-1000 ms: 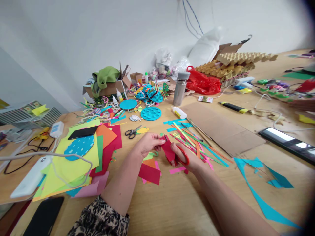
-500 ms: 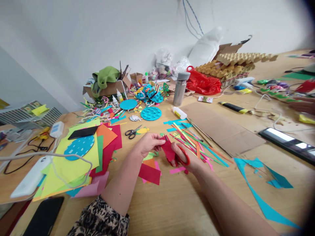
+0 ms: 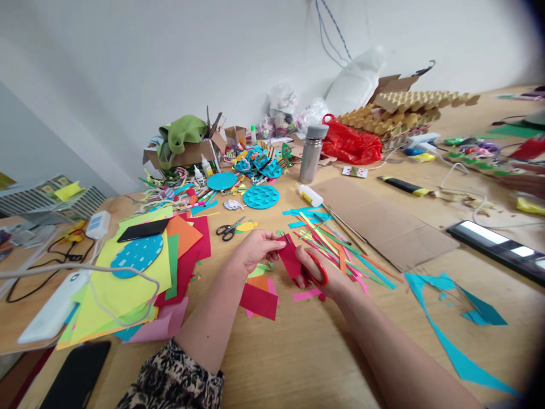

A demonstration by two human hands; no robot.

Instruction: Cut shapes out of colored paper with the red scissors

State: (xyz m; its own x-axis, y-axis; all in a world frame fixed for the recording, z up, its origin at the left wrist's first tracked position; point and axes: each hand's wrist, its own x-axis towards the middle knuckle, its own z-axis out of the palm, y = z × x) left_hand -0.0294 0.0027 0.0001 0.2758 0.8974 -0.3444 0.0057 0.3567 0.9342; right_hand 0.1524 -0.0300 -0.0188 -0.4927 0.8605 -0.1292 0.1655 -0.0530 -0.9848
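Note:
My left hand (image 3: 259,250) pinches the upper left edge of a small dark red paper piece (image 3: 290,259). Red-handled scissors (image 3: 319,271) are in my right hand (image 3: 313,270), with the blades at the top of that piece. Below my hands, a red rectangle (image 3: 259,301) lies over orange and pink scraps on the table. Thin coloured paper strips (image 3: 353,261) fan out to the right of my right hand. A second pair of scissors (image 3: 230,228) with black handles rests beyond my left wrist.
Coloured sheets (image 3: 140,272) with a black phone (image 3: 143,229) on top lie left. A metal bottle (image 3: 313,156), a glue bottle (image 3: 310,195) and cardboard (image 3: 383,224) are further back. Blue offcuts (image 3: 455,346) lie right. Part of another person's hand (image 3: 525,180) shows at the right edge.
The scissors' handles have closed slightly in my right hand. My left hand and the red piece have hardly moved.

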